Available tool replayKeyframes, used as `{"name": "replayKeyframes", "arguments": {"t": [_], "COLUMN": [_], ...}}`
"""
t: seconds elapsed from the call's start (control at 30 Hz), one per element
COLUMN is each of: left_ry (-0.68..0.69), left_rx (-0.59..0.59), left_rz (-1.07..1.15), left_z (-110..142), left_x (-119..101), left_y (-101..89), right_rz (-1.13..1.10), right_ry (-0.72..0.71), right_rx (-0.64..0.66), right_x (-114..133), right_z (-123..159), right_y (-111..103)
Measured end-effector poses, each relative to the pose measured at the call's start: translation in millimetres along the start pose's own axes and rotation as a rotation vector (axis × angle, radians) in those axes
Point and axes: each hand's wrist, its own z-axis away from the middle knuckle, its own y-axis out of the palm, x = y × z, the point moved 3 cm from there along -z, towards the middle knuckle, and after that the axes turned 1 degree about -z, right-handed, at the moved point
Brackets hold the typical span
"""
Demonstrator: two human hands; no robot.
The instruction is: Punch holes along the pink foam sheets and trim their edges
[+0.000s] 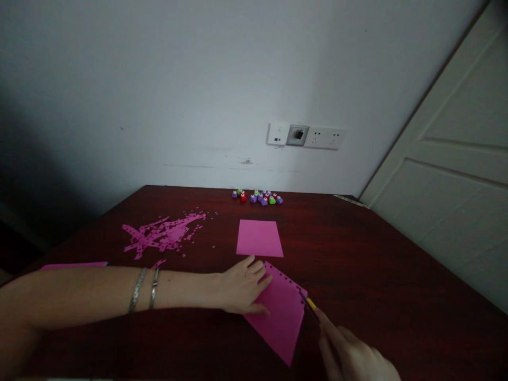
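Note:
My left hand [242, 286] lies flat with fingers stretched out, pressing on the left edge of a pink paper sheet [283, 315] that has a punched, scalloped top edge. My right hand [349, 354] is closed round a thin yellow-tipped tool [310, 304] whose tip touches the sheet's right edge. Two silver bangles [145, 288] sit on my left forearm. A second, plain pink square sheet [259, 238] lies just beyond the left hand.
Pink paper scraps [161, 234] are strewn at the left of the dark red table [377, 264]. Several small coloured craft punches [260, 197] stand at the far edge by the wall. Another pink sheet [73, 265] lies behind my forearm. A door [456, 174] is at the right.

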Motion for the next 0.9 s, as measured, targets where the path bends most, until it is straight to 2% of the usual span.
{"name": "replayKeyframes", "arguments": {"t": [0.2, 0.33, 0.5, 0.67, 0.77, 0.9], "left_ry": [-0.165, -0.197, -0.15, 0.014, 0.086, 0.076], "left_rx": [0.072, 0.096, 0.106, -0.018, -0.03, 0.067], "left_rz": [-0.015, -0.088, -0.108, -0.113, 0.025, 0.236], "left_z": [17, 19, 15, 4, -5, -13], "left_x": [-14, -21, -27, -23, -15, -4], "left_y": [12.9, 11.7, -0.9, -15.9, -12.5, 4.1], "right_rz": [0.055, 0.07, 0.06, 0.074, 0.099, 0.137], "right_ry": [0.061, 0.052, 0.036, 0.024, 0.007, -0.019], "right_rx": [-0.018, -0.029, -0.039, -0.105, -0.134, -0.155], "right_x": [19, 29, 36, 38, 36, 34], "right_z": [-23, -35, -45, -49, -49, -46], "right_y": [-8, -12, -14, -14, -11, -5]}}
